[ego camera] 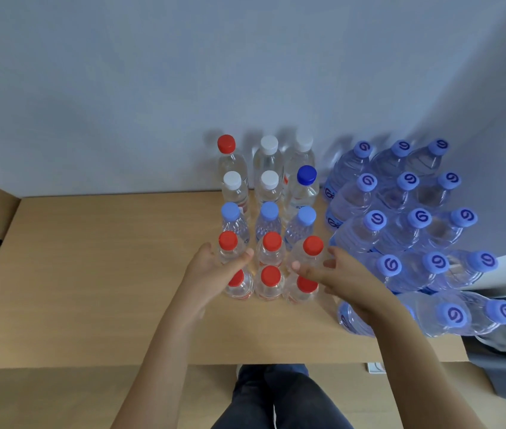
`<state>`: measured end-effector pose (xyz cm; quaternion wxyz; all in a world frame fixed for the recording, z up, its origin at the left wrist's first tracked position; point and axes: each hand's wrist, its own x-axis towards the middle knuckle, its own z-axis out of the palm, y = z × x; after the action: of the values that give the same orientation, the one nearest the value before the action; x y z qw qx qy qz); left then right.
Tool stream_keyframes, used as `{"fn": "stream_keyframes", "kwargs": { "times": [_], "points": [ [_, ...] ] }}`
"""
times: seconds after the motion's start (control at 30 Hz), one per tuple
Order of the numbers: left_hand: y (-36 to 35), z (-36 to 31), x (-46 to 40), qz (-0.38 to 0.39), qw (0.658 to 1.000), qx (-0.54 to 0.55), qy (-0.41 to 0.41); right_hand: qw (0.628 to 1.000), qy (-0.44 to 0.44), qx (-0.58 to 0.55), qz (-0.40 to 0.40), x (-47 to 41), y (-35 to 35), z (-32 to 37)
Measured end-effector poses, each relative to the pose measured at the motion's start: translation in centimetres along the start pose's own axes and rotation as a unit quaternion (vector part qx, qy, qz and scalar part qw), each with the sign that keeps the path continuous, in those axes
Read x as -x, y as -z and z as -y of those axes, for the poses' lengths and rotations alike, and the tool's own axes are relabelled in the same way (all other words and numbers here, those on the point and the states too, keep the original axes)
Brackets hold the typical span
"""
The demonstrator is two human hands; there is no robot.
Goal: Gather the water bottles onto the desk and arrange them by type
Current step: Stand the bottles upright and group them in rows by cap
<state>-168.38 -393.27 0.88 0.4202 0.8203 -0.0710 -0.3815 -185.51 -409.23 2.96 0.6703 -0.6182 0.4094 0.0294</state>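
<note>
A grey wall [152, 88] backs your wooden desk [90, 274], where small bottles stand in a three-wide block. Your left hand [211, 270] curls round the left red-capped bottle [228, 247], thumb across its front; your right hand [338, 274] cups the right red-capped bottle [312, 250], fingers bent about it. Between your hands stands a middle red-capped one [271, 244], with three more red caps [270, 277] just under your thumbs. Beyond your grip come pale-blue caps [268, 212], then white caps [269, 181]. Right of your right hand stand the big blue bottles [400, 218].
</note>
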Motion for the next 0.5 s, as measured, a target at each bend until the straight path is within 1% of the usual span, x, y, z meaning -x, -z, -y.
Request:
{"fn": "stream_keyframes", "kwargs": {
  "times": [0.1, 0.27, 0.37, 0.5],
  "points": [
    [0.1, -1.2, -0.9, 0.000, 1.000, -0.010, 0.007, 0.999, -0.026, 0.031, -0.035, -1.6, 0.2, -0.1],
    [-0.4, -1.9, -2.0, 0.021, 1.000, -0.019, -0.007, 0.996, -0.042, 0.068, -0.041, -3.9, 0.2, -0.9],
    [-0.8, -1.9, -2.7, 0.019, 0.999, -0.027, 0.004, 0.995, -0.046, 0.067, -0.049, -4.9, 0.2, -1.4],
    [-1.0, -1.6, -3.2, 0.006, 0.999, -0.034, 0.001, 0.996, -0.047, 0.065, -0.035, -5.7, 0.2, -2.1]
  ]
}}
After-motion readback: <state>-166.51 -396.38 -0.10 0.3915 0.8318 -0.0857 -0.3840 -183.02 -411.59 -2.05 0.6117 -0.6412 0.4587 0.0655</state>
